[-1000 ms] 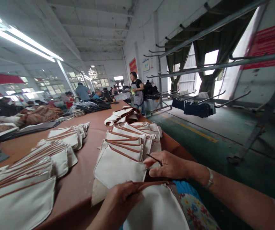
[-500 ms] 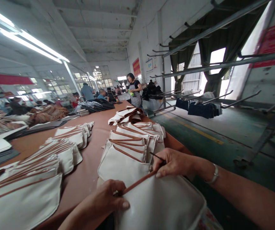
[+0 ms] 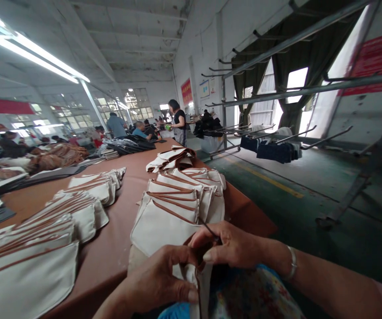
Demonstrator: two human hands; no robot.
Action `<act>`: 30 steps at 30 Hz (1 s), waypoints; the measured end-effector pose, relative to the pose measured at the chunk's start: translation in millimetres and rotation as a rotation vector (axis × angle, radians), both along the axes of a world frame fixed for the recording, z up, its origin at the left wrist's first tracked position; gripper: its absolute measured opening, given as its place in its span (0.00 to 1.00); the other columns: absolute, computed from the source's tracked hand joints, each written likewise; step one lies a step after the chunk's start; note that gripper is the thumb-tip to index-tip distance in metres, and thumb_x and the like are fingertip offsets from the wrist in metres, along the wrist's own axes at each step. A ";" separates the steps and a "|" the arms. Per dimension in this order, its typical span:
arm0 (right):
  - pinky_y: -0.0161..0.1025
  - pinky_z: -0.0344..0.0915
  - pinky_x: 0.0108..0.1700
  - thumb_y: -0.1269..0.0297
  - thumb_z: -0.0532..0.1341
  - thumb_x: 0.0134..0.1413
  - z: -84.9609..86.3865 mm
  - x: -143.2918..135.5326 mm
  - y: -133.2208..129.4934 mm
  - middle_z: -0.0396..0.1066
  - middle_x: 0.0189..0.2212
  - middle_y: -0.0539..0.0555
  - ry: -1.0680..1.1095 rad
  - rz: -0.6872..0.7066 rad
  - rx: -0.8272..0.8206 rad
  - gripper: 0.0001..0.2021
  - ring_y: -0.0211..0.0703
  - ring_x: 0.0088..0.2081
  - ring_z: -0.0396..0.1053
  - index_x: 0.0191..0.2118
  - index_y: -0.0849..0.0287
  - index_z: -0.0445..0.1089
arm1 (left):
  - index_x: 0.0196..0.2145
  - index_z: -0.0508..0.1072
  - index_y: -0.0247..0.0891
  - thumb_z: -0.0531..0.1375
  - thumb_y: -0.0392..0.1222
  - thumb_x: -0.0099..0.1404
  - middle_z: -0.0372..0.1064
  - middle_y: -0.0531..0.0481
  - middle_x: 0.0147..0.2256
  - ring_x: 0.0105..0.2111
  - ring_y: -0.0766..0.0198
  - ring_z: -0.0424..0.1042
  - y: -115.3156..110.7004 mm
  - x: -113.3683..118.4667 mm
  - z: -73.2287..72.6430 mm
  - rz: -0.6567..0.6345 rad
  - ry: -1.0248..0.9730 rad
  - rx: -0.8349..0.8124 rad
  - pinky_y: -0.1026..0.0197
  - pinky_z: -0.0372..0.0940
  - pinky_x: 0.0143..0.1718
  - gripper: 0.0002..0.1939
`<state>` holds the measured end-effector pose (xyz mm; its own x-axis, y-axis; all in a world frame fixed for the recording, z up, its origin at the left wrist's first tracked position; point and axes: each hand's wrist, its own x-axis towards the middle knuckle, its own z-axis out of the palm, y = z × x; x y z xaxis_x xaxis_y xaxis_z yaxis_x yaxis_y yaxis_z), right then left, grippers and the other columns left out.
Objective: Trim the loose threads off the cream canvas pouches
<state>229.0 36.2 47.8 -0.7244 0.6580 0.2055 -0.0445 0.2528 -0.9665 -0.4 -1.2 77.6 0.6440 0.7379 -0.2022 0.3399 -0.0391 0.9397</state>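
A white leather-like bag piece with brown edging [image 3: 204, 290] is folded between my hands, low in front of me. My left hand [image 3: 161, 277] pinches its near side between thumb and fingers. At the upper edge, my right hand [image 3: 235, 248] is closed on the brown trim, its thumb and forefinger close together. A thin, dark, pointed tool [image 3: 207, 225] sticks out of the right hand; its kind cannot be made out. Just beyond lies an overlapping row of similar white pieces with brown edges [image 3: 161, 228]. My fingers hide part of the held piece.
More white pieces [image 3: 28, 283] lie fanned out along the left of the brown-covered table [image 3: 111, 248]. Dark flat sheets and brown bundles [image 3: 58, 155] are farther left. A metal rack with prongs [image 3: 360, 177] stands at right. A person [image 3: 179, 122] stands beyond the table.
The held piece has gone from spread flat to folded and turned on edge. My hands have moved closer together, the right one lower. The standing person has turned sideways.
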 end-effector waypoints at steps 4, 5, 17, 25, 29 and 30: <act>0.35 0.64 0.36 0.68 0.68 0.42 1.6 -6.0 -12.3 0.70 0.33 0.51 -0.042 -0.005 -0.091 0.17 0.39 0.33 0.65 0.41 0.63 0.69 | 0.31 0.74 0.35 0.73 0.50 0.49 0.63 0.58 0.26 0.27 0.68 0.57 1.4 6.7 -6.6 0.039 0.084 0.018 0.67 0.50 0.26 0.19; 0.34 0.63 0.34 0.67 0.69 0.42 -1.7 -5.0 -12.1 0.69 0.31 0.49 -0.053 0.007 -0.129 0.17 0.37 0.31 0.64 0.40 0.63 0.68 | 0.31 0.73 0.35 0.74 0.50 0.48 0.63 0.59 0.25 0.27 0.69 0.56 1.2 8.2 -8.2 0.062 0.079 0.019 0.67 0.49 0.25 0.20; 0.31 0.57 0.29 0.63 0.65 0.52 -12.6 2.3 -16.7 0.66 0.27 0.48 -0.126 -0.023 -0.003 0.09 0.34 0.28 0.59 0.33 0.65 0.70 | 0.31 0.70 0.33 0.69 0.52 0.56 0.57 0.58 0.24 0.25 0.70 0.51 -2.5 11.5 -31.0 0.115 -0.089 -0.074 0.64 0.43 0.24 0.19; 0.29 0.56 0.28 0.69 0.63 0.51 -10.4 -1.5 -21.3 0.65 0.25 0.47 -0.144 -0.080 -0.004 0.04 0.32 0.27 0.59 0.32 0.64 0.69 | 0.30 0.72 0.33 0.68 0.43 0.55 0.61 0.55 0.25 0.26 0.68 0.54 -7.0 12.8 -37.6 0.203 -0.127 -0.116 0.63 0.47 0.27 0.12; 0.27 0.54 0.22 0.66 0.64 0.48 -14.7 -2.5 -20.5 0.62 0.21 0.45 -0.106 -0.055 -0.215 0.06 0.30 0.21 0.57 0.31 0.63 0.68 | 0.26 0.72 0.33 0.68 0.42 0.51 0.63 0.55 0.23 0.24 0.69 0.54 -9.8 17.8 -36.8 0.258 -0.205 -0.186 0.63 0.46 0.26 0.11; 0.27 0.52 0.19 0.64 0.64 0.48 -15.6 -2.5 -20.1 0.61 0.19 0.44 -0.109 -0.041 -0.300 0.08 0.30 0.18 0.55 0.32 0.62 0.68 | 0.26 0.72 0.32 0.68 0.42 0.51 0.63 0.54 0.22 0.24 0.69 0.54 -10.6 18.5 -37.0 0.274 -0.218 -0.191 0.63 0.46 0.26 0.11</act>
<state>226.5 16.1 32.2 -0.7029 0.7068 -0.0793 0.0675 -0.0447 -0.9967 18.1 -11.8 40.6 0.4715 0.8507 -0.2325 0.1049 0.2077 0.9726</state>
